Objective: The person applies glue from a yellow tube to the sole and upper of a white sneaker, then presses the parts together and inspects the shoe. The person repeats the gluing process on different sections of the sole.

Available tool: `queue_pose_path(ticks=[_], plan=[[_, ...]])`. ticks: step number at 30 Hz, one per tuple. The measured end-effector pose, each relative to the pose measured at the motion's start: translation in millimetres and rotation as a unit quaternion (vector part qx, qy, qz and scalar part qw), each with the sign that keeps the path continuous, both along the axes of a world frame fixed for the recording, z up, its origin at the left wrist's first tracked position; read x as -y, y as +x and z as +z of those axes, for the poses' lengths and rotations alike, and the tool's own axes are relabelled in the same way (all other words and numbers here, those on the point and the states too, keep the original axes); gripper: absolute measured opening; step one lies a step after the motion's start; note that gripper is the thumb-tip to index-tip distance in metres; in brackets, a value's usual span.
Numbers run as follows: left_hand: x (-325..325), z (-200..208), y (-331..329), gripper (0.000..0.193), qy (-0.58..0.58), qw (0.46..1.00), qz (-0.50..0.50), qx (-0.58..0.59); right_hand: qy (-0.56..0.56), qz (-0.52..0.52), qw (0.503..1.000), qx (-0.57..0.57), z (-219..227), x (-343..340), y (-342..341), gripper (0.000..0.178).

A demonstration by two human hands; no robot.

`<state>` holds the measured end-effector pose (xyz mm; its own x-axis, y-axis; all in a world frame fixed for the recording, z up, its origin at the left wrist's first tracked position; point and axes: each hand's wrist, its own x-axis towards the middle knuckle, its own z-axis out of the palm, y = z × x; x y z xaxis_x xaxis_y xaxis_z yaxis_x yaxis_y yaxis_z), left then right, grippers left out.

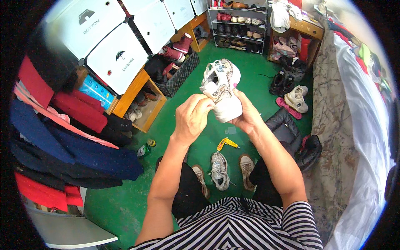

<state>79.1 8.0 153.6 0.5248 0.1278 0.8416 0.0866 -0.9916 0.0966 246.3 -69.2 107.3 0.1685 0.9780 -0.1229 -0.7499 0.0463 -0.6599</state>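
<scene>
A white sneaker [223,85] with brown patterned trim is held up in front of me, over the green floor. My right hand [246,111] grips its thick white sole from the right, with the thumb along the side. On the other side, my left hand [192,114] is closed, its fingers pinched together at the lower left edge of the sneaker; the fingertips are partly hidden there. Below, a grey sneaker [219,171] with loose laces stands on the floor between my feet. A yellow tube-like thing [227,143], bent at an angle, lies just beyond its toe.
Cube cabinets [116,58] and hanging clothes [62,141] line the left. A shoe rack [237,29] stands at the back. Black shoes [283,83], pale sneakers [296,99] and a black padded item [283,129] lie at right beside a camouflage-covered bed [329,125]. A green can [143,150] lies left.
</scene>
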Motion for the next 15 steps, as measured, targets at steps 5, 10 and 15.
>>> queue_pose_path(ticks=[5, 10, 15], plan=[[-2, 6, -6, 0.014, -0.026, 0.998, 0.008, 0.056, 0.025, -0.023, 0.999, 0.033, -3, -2, 0, 0.049], [-27, 48, -58, 0.006, -0.197, 0.917, 0.071, 0.339, -0.005, 0.018, 0.998, -0.058, -30, -4, 20, 0.055], [-37, 20, -64, 0.005, -0.333, 0.940, 0.017, 0.069, 0.058, 0.063, 0.981, -0.171, -19, -3, 18, 0.060]])
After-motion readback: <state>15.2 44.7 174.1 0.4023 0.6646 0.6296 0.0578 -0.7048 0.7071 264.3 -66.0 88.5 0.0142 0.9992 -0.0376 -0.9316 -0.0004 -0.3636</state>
